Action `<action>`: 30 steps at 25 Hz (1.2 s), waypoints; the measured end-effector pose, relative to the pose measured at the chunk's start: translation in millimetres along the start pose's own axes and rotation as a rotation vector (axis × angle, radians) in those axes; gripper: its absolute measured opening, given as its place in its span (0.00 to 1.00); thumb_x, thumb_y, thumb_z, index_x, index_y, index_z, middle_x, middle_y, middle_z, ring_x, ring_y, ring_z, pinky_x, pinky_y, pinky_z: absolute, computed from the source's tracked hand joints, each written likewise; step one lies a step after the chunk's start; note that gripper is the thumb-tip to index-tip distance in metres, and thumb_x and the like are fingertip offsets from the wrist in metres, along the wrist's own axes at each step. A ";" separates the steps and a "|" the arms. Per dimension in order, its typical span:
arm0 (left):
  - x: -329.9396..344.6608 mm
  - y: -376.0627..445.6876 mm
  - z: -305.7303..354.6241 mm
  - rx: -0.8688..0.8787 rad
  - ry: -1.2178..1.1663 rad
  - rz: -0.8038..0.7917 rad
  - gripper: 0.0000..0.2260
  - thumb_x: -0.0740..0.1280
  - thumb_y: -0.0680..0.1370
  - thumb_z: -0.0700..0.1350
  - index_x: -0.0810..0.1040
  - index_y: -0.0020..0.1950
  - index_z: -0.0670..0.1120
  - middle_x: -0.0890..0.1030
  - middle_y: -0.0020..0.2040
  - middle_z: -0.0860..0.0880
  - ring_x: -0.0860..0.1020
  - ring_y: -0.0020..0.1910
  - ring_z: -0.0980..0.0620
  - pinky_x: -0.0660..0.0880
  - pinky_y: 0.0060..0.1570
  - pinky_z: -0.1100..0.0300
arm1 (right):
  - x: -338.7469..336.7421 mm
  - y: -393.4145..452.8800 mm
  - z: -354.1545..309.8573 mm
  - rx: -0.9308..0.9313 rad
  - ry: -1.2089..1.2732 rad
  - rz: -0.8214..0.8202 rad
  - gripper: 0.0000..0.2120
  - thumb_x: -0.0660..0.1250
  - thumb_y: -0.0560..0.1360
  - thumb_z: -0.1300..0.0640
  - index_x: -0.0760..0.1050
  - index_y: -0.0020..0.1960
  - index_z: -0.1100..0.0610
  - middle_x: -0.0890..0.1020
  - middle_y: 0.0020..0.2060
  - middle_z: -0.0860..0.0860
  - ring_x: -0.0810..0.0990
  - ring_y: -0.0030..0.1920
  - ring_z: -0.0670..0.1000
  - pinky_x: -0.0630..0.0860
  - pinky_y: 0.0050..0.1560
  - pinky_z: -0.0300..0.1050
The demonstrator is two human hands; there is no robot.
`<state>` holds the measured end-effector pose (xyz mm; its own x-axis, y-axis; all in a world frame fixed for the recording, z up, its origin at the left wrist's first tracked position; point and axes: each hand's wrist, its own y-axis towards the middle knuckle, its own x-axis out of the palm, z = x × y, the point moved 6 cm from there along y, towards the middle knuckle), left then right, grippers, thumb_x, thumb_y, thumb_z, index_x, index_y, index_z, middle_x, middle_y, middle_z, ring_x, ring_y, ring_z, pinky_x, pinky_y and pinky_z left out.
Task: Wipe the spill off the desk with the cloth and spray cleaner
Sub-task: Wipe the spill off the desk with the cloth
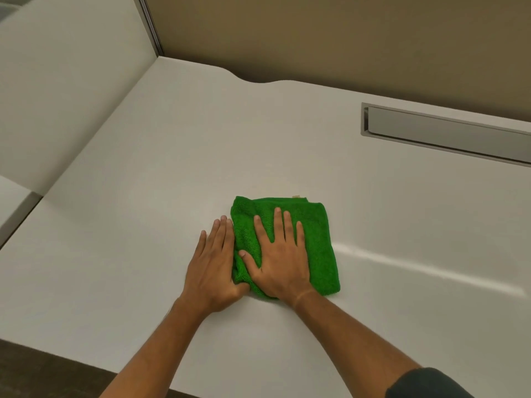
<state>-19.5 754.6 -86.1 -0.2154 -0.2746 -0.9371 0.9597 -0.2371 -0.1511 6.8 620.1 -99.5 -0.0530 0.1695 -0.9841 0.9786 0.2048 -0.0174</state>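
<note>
A folded green cloth (313, 234) lies flat on the white desk (143, 196), near its middle. My right hand (280, 259) presses down on the cloth with straight, spread fingers. My left hand (214, 265) lies flat on the desk against the cloth's left edge, fingers straight; its thumb touches the cloth's near corner. No spray cleaner is in view. I can make out no spill on the desk; a bright streak of reflected light runs to the right of the cloth.
A recessed metal cable tray (442, 133) is set into the desk at the back right. A white partition panel (66, 90) stands along the left side and a tan wall panel (316, 35) behind. The desk's front edge runs along the bottom left.
</note>
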 end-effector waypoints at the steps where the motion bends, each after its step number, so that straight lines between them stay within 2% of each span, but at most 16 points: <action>1: -1.7 -1.2 2.9 0.008 0.002 0.006 0.52 0.61 0.69 0.65 0.36 0.77 0.41 0.37 0.78 0.44 0.37 0.77 0.48 0.41 0.76 0.49 | -1.0 -1.3 4.4 0.027 0.003 0.002 0.38 0.45 0.75 0.29 0.51 0.79 0.48 0.52 0.78 0.62 0.48 0.78 0.61 0.46 0.75 0.65; 7: -6.9 -3.5 29.6 0.098 0.020 0.012 0.53 0.64 0.66 0.62 0.34 0.77 0.43 0.36 0.78 0.45 0.35 0.77 0.50 0.43 0.76 0.49 | -9.7 -10.5 41.7 0.188 -0.005 0.024 0.40 0.42 0.74 0.27 0.49 0.80 0.48 0.50 0.78 0.62 0.47 0.78 0.61 0.44 0.76 0.64; 13: -2.9 -0.6 69.3 0.279 0.051 0.019 0.51 0.65 0.65 0.61 0.42 0.78 0.41 0.42 0.79 0.44 0.40 0.78 0.48 0.46 0.77 0.49 | -16.6 -22.2 57.1 0.105 0.120 -0.033 0.40 0.42 0.74 0.28 0.43 0.80 0.48 0.45 0.79 0.60 0.42 0.79 0.57 0.39 0.77 0.56; 19: 7.7 -5.5 72.5 0.406 0.137 -0.038 0.44 0.62 0.71 0.60 0.46 0.79 0.42 0.46 0.80 0.45 0.43 0.78 0.50 0.42 0.76 0.56 | -20.8 -73.1 79.1 -0.047 0.113 -0.052 0.38 0.49 0.76 0.32 0.49 0.80 0.49 0.50 0.79 0.56 0.45 0.79 0.53 0.39 0.77 0.50; 21: 7.8 -8.3 67.9 0.418 0.134 -0.044 0.39 0.61 0.74 0.58 0.50 0.79 0.44 0.49 0.80 0.46 0.47 0.78 0.51 0.39 0.74 0.59 | -26.1 -88.0 88.0 -0.101 0.130 -0.045 0.37 0.54 0.76 0.34 0.54 0.79 0.50 0.53 0.79 0.55 0.49 0.79 0.53 0.42 0.77 0.49; 23: 6.3 -11.2 64.5 0.427 0.120 -0.029 0.33 0.61 0.76 0.54 0.56 0.78 0.44 0.54 0.79 0.46 0.52 0.78 0.50 0.40 0.74 0.59 | -31.4 -102.3 98.3 -0.142 0.154 -0.035 0.35 0.59 0.75 0.38 0.60 0.78 0.51 0.57 0.78 0.54 0.54 0.78 0.54 0.46 0.77 0.49; 25: 4.2 -11.4 63.0 0.439 0.116 0.000 0.28 0.62 0.77 0.49 0.62 0.76 0.43 0.60 0.78 0.45 0.58 0.77 0.48 0.46 0.75 0.56 | -37.0 -112.4 109.8 -0.161 0.192 -0.008 0.31 0.65 0.74 0.45 0.68 0.74 0.54 0.65 0.75 0.55 0.61 0.76 0.54 0.53 0.76 0.50; 27: 0.3 -10.4 65.3 0.466 0.145 0.025 0.24 0.66 0.76 0.43 0.71 0.71 0.42 0.69 0.73 0.42 0.68 0.72 0.45 0.58 0.73 0.50 | -43.6 -118.0 119.3 -0.179 0.193 0.048 0.26 0.70 0.71 0.53 0.75 0.68 0.56 0.73 0.70 0.55 0.70 0.71 0.55 0.65 0.72 0.51; 30: -8.9 -11.3 71.8 0.529 0.179 0.092 0.18 0.75 0.69 0.39 0.82 0.59 0.42 0.82 0.59 0.43 0.81 0.58 0.46 0.77 0.58 0.49 | -54.7 -122.5 124.1 -0.232 0.135 0.173 0.20 0.77 0.65 0.62 0.83 0.57 0.58 0.82 0.60 0.55 0.81 0.60 0.54 0.80 0.57 0.50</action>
<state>-41.4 692.8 -53.5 -0.0569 -0.1652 -0.9846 0.7420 -0.6668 0.0689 -85.6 466.1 -65.5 0.0694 0.3440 -0.9364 0.9047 0.3738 0.2044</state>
